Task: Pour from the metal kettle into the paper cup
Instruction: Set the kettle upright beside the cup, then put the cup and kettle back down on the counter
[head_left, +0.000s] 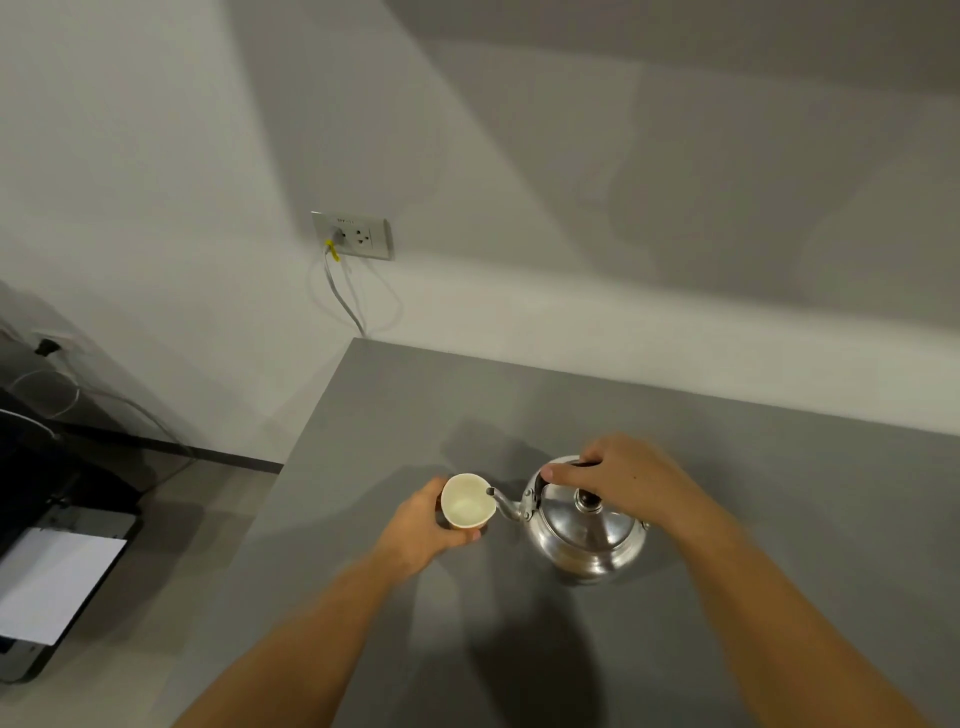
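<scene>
A shiny metal kettle (584, 530) with a dark lid knob stands on the grey table (779, 519). My right hand (618, 478) is closed around its top handle. The thin curved spout points left, and its tip reaches the right rim of a paper cup (466, 502). The cup has a white inside and a brown outside, and it is tilted a little toward me. My left hand (423, 527) grips the cup from the left and below. No stream shows at the spout, and I cannot tell whether liquid lies in the cup.
The table's left edge runs diagonally just left of my left forearm, with floor beyond it. A wall socket (352, 235) with a grey cable hangs on the white wall behind. A dark device with a white sheet (52, 582) sits low at the far left.
</scene>
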